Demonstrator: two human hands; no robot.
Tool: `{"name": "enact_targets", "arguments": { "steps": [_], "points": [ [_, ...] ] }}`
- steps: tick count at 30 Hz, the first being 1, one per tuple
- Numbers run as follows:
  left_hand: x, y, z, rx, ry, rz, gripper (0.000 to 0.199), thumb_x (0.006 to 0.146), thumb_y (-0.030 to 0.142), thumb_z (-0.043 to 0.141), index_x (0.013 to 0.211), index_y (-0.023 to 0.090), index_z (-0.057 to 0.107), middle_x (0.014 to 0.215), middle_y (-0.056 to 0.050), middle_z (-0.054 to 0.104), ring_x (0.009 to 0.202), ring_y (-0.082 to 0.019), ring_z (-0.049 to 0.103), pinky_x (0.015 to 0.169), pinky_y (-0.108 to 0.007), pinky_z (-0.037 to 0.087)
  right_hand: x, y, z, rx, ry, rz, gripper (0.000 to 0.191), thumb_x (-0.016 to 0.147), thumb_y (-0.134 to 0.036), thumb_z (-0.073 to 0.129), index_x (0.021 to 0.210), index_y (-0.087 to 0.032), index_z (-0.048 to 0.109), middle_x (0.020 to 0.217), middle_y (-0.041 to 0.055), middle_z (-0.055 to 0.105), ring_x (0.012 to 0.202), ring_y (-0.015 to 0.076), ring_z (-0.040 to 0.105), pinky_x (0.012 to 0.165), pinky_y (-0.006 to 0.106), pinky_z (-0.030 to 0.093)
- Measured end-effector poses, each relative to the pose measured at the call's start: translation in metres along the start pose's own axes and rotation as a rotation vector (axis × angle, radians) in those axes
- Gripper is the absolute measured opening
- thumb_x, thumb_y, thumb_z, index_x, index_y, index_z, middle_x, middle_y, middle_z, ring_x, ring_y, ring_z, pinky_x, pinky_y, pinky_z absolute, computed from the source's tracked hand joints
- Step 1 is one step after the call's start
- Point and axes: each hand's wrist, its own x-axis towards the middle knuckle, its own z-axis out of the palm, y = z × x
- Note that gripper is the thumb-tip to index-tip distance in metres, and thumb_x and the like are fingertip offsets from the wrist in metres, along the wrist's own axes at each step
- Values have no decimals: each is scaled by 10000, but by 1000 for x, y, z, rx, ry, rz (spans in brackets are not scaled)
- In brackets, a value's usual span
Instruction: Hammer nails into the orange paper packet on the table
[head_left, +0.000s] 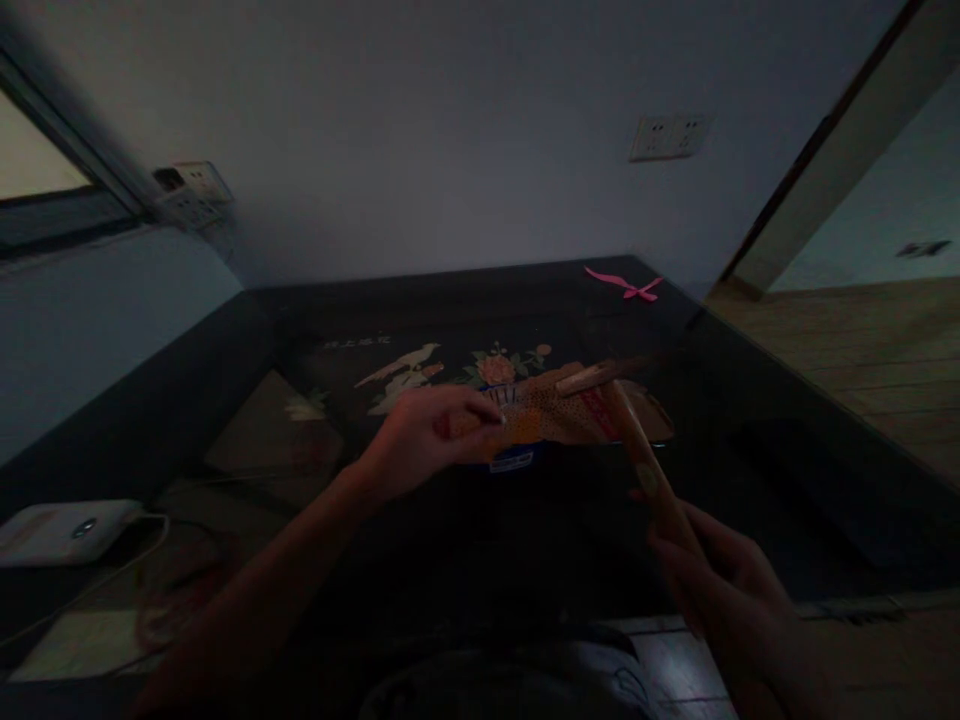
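Observation:
My left hand [431, 430] is closed, thumb and fingers pinched over the left end of a long, flat, dotted orange-brown piece [555, 412] shaped like an insole. Whether something small is also between the fingertips is too dark to see. Under that piece, a blue object with a pale label [514, 458] partly shows. My right hand [727, 575] is wrapped round the wooden handle of a hammer [641, 450]. The hammer's head overlaps the right part of the dotted piece in view; I cannot tell if they touch.
A dark table [570, 560] with a bird-and-flower picture stands against the wall. A pink ribbon [626, 287] lies at the back right. A white device with a cable [71, 530] is at the left, and a dark flat object [825, 490] at the right. Wall sockets [670, 137] are above.

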Motion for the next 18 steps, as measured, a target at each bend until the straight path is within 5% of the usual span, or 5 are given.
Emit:
{"name": "enact_targets", "arguments": {
  "steps": [2,5,10,18],
  "points": [
    [25,-11,5,-83,168,-51,112,822,279,648,855,176,679,859,-34,725,806,-169,676,791,-296,547,-1,-1,2,-10,-9,-4,463,762,-468,700,1154,-222,684,572,-53,465,409,92,328,355,219,253],
    [52,-27,23,-183,251,-47,68,803,212,662,839,155,662,831,-33,719,783,-149,674,770,-269,551,-4,-4,3,-26,6,-6,451,752,-472,702,1126,-221,694,584,-49,463,421,95,342,361,219,257],
    [61,-42,49,-186,215,-43,22,804,167,663,823,161,655,834,-21,715,804,-148,676,779,-269,546,-7,-10,3,-33,32,3,458,748,-482,709,1116,-212,693,553,-61,462,388,75,335,367,205,247],
    [51,-46,56,-160,120,-60,27,803,132,639,807,158,646,813,-29,704,780,-155,675,769,-289,544,1,-3,0,24,44,24,487,728,-468,745,1139,-214,682,592,-55,476,408,73,361,351,191,271]
  ]
}}
